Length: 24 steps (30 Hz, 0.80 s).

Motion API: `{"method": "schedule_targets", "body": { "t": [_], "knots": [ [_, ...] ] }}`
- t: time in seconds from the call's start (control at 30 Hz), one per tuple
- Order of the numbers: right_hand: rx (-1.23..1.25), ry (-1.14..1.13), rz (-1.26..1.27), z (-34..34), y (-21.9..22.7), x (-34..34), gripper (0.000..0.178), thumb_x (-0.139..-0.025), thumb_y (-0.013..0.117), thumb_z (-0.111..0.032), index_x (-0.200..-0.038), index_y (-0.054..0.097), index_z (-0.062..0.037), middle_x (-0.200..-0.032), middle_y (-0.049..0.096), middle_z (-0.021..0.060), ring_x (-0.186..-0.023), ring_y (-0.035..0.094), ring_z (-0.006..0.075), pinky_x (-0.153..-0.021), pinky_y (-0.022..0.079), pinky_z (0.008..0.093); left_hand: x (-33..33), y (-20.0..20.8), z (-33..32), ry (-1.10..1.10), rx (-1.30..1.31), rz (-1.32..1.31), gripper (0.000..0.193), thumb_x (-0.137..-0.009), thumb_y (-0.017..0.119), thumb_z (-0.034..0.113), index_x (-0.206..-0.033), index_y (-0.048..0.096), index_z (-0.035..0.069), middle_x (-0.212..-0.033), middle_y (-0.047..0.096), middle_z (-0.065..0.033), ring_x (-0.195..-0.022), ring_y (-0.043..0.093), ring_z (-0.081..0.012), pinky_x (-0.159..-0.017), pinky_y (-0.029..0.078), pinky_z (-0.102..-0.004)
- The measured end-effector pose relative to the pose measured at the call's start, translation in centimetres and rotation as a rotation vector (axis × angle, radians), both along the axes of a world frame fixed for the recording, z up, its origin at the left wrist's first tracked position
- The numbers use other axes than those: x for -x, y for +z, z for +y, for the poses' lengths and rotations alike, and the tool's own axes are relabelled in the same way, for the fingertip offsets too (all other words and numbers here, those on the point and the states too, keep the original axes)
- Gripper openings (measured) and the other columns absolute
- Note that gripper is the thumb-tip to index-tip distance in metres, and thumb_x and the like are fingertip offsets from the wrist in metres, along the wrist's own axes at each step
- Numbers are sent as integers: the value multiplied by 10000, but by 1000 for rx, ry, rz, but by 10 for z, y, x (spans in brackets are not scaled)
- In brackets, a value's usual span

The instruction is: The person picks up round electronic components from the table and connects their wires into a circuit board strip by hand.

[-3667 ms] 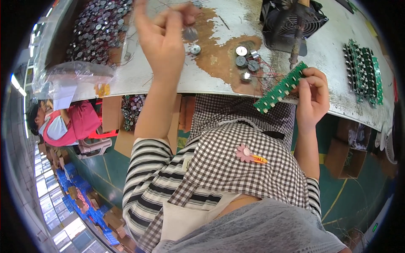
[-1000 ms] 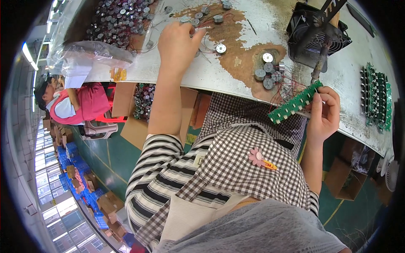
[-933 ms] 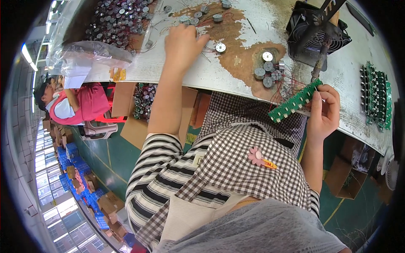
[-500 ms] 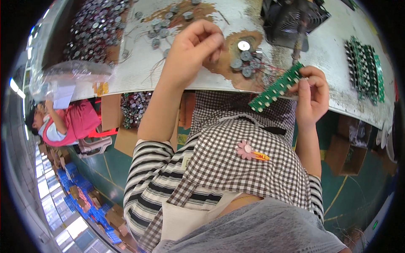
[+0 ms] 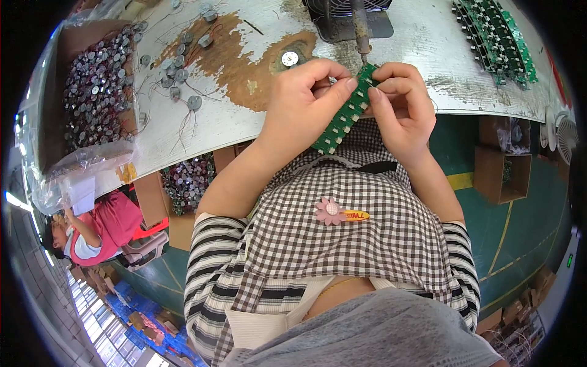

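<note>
A strip of green circuit boards [image 5: 336,136] with rows of pale small parts slants over the table's front edge. My right hand [image 5: 405,107] pinches its upper end between thumb and fingers. My left hand [image 5: 306,101] is closed, thumb against forefinger, right beside the strip's upper part; whatever it pinches is too small or hidden to make out. Just above the strip's top end points the tip of a soldering iron [image 5: 362,38]. A round white-faced disc [image 5: 290,59] lies beyond my left hand.
Small round metal parts [image 5: 181,61] with thin wires lie scattered at left, near a box [image 5: 125,92] heaped with similar ones. A black fan [image 5: 330,24] stands behind the iron. More green board strips [image 5: 498,46] lie at far right. Another person [image 5: 110,223] sits at left.
My left hand has come down and right to the board strip, closing its fingers. The right hand has brought the strip closer to the left hand, its top end still by the iron tip. The view has shifted.
</note>
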State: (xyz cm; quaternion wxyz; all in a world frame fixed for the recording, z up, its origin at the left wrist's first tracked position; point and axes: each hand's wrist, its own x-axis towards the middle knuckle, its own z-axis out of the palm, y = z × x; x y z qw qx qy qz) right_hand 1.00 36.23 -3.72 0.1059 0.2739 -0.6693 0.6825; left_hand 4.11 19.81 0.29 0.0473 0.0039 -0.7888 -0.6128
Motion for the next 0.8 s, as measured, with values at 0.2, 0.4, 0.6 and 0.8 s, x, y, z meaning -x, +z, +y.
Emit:
{"method": "schedule_targets", "body": {
  "t": [0.2, 0.4, 0.6, 0.8],
  "knots": [
    [53, 14, -5, 1, 1, 1, 106, -810, 616, 68, -882, 543, 42, -1006, 576, 144, -713, 593, 102, -578, 512, 203, 11, -3, -1, -30, 142, 169, 90, -816, 665, 59, -848, 632, -19, -828, 634, -10, -688, 530, -37, -594, 420, -180],
    [-19, -46, 54, -2, 4, 2, 103, -809, 624, 71, -885, 560, 44, -1002, 578, 146, -711, 591, 100, -565, 514, 200, 16, 0, 5, 34, 0, 50, 106, -732, 658, 64, -766, 622, -30, -687, 634, -58, -614, 570, -86, -556, 460, -236],
    [25, -44, 54, -5, 10, 6, 97, -811, 629, 68, -878, 562, 48, -1000, 575, 135, -702, 592, 95, -563, 515, 196, 19, 4, 5, 13, 32, 37, 82, -800, 653, 49, -825, 619, -21, -808, 642, -14, -676, 539, -32, -589, 430, -177],
    [-14, -35, 46, -1, 3, -1, 66, -826, 607, 75, -858, 552, 59, -1007, 558, 137, -691, 591, 97, -569, 522, 196, 13, 0, 11, 45, -102, 42, 82, -737, 643, 44, -755, 620, -32, -679, 631, -56, -612, 562, -66, -550, 468, -223]
  ]
}}
